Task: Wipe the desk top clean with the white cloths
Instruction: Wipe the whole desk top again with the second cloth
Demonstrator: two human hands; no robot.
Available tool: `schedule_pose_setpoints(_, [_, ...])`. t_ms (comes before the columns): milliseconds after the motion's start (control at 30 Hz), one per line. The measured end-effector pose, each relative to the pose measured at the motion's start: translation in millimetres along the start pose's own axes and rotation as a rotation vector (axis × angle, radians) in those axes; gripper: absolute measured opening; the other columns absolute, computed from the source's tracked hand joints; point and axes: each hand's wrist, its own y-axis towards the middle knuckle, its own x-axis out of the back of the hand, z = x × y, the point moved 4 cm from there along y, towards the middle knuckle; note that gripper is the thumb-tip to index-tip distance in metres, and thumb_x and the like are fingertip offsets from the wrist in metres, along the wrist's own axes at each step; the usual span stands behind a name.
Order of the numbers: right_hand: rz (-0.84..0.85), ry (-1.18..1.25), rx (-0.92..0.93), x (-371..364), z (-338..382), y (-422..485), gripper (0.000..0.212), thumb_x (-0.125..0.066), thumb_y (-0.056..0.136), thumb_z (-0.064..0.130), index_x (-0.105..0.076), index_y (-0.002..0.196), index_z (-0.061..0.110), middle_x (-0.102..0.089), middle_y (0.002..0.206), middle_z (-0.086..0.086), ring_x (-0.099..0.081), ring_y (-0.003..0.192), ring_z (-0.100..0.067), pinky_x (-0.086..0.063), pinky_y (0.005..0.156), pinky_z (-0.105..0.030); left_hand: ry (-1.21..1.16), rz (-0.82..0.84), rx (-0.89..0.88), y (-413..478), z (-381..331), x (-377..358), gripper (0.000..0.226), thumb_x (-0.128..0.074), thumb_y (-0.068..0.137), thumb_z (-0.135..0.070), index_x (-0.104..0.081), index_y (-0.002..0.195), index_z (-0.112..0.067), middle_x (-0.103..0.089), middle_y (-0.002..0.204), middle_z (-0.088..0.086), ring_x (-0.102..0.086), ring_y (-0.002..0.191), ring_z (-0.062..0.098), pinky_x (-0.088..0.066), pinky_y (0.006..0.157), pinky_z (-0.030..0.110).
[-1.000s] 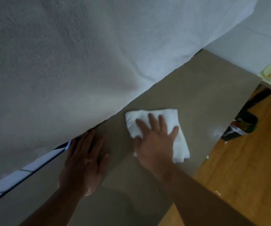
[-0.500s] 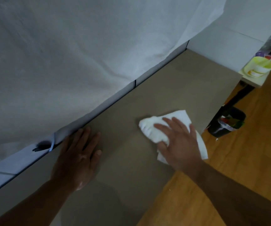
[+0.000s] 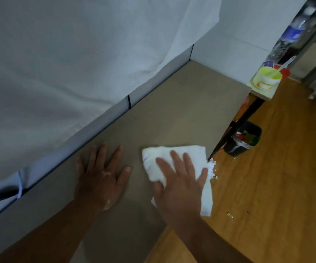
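1. Overall level: dim indoor light with muted colour; no lamp or window in view.
2. White fabric [image 3: 68,54], upper left: lightest along its fold at top centre, greying steadily toward the left edge of the frame.
3. Desk top [image 3: 172,111], centre: flat, dull grey-brown with no glare; a broad, soft-edged shadow lies at lower centre.
4. Wood floor [image 3: 277,186], right: warmer and lighter than the desk, with a faint sheen.
5. White cloth [image 3: 172,154], centre: the lightest patch nearby, its folds legible.
6. Focus: soft throughout; water bottle [image 3: 294,31], upper right corner, smeared by blur.
7. Distortion: wide-angle; straight lines lean near the right edge.
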Motion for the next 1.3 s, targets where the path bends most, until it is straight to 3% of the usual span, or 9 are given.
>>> schedule_pose_setpoints(233, [0.116, 0.121, 0.101, 11, -54, 44, 0.050, -0.045, 0.086, 0.059, -0.055, 0.134, 0.052, -0.048, 0.154, 0.018, -0.035, 0.149, -0.018, -0.016, 0.119, -0.071, 0.027, -0.053, -0.004, 34, -13, 5, 0.083, -0.006, 0.087, -0.078, -0.024, 0.160, -0.043, -0.026, 0.166, 0.014, -0.022, 0.152, 0.035, -0.018, 0.122, 0.060])
schedule_pose_setpoints(400, [0.093, 0.112, -0.071, 23, -106, 122, 0.058, -0.040, 0.086, 0.060, -0.051, 0.142, 0.051, -0.041, 0.159, 0.016, -0.024, 0.152, -0.017, -0.013, 0.120, -0.067, 0.064, -0.093, -0.041, 47, -11, 6, 0.076, -0.021, 0.093, -0.076, -0.040, 0.155, -0.036, -0.042, 0.156, 0.017, -0.035, 0.143, 0.040, -0.034, 0.113, 0.061])
schedule_pose_setpoints(533, [0.035, 0.116, -0.238, 27, -144, 194, 0.061, -0.038, 0.088, 0.062, -0.053, 0.143, 0.041, -0.047, 0.156, 0.005, -0.035, 0.147, -0.028, -0.022, 0.116, -0.073, 0.067, -0.125, -0.033, 47, -11, 10, 0.077, -0.021, 0.093, -0.076, -0.040, 0.155, -0.036, -0.041, 0.158, 0.014, -0.035, 0.145, 0.037, -0.033, 0.115, 0.059])
schedule_pose_setpoints(700, [0.030, 0.043, -0.433, 23, -108, 185, 0.055, -0.053, 0.098, 0.045, -0.040, 0.151, 0.039, -0.030, 0.163, 0.001, -0.015, 0.154, -0.031, -0.008, 0.112, -0.083, 0.087, -0.121, -0.014, 49, -11, 9, 0.082, -0.011, 0.093, -0.079, -0.035, 0.158, -0.035, -0.039, 0.160, 0.012, -0.032, 0.147, 0.035, -0.030, 0.118, 0.057])
schedule_pose_setpoints(833, [0.168, -0.115, -0.249, 4, -40, 128, 0.063, -0.048, 0.098, 0.050, -0.027, 0.157, 0.043, -0.016, 0.171, -0.001, -0.008, 0.157, -0.035, -0.009, 0.114, -0.080, 0.083, -0.137, -0.018, 52, -13, 11, 0.082, -0.017, 0.094, -0.076, -0.042, 0.156, -0.029, -0.044, 0.157, 0.014, -0.036, 0.145, 0.038, -0.030, 0.118, 0.059])
schedule_pose_setpoints(967, [0.202, -0.048, 0.125, -15, 29, 60, 0.061, -0.043, 0.085, 0.049, -0.058, 0.143, 0.037, -0.051, 0.156, -0.007, -0.042, 0.146, -0.042, -0.029, 0.105, -0.082, 0.043, -0.222, -0.057, 51, -14, 15, 0.071, -0.033, 0.095, -0.061, -0.050, 0.152, -0.020, -0.050, 0.152, 0.019, -0.045, 0.140, 0.042, -0.035, 0.114, 0.061])
schedule_pose_setpoints(1067, [0.256, -0.006, 0.243, -15, 24, 89, 0.057, -0.039, 0.084, 0.051, -0.053, 0.139, 0.048, -0.050, 0.156, 0.003, -0.041, 0.148, -0.034, -0.028, 0.110, -0.079, 0.016, -0.272, -0.068, 53, -14, 18, 0.065, -0.037, 0.096, -0.053, -0.054, 0.148, -0.017, -0.052, 0.151, 0.020, -0.047, 0.138, 0.042, -0.038, 0.112, 0.060])
schedule_pose_setpoints(1167, [0.266, 0.013, 0.213, -11, 2, 154, 0.055, -0.040, 0.091, 0.052, -0.044, 0.146, 0.055, -0.036, 0.163, 0.012, -0.024, 0.155, -0.023, -0.011, 0.117, -0.074, 0.018, -0.291, -0.070, 54, -14, 17, 0.065, -0.036, 0.097, -0.052, -0.056, 0.147, -0.014, -0.052, 0.151, 0.019, -0.048, 0.137, 0.041, -0.038, 0.112, 0.057])
schedule_pose_setpoints(1300, [0.206, 0.005, -0.038, -13, -9, 226, 0.050, -0.043, 0.100, 0.048, -0.039, 0.150, 0.050, -0.027, 0.167, 0.010, -0.013, 0.156, -0.021, -0.003, 0.118, -0.074, 0.034, -0.259, -0.030, 57, -12, 15, 0.070, -0.034, 0.097, -0.054, -0.050, 0.150, -0.011, -0.051, 0.153, 0.016, -0.045, 0.140, 0.036, -0.035, 0.113, 0.051])
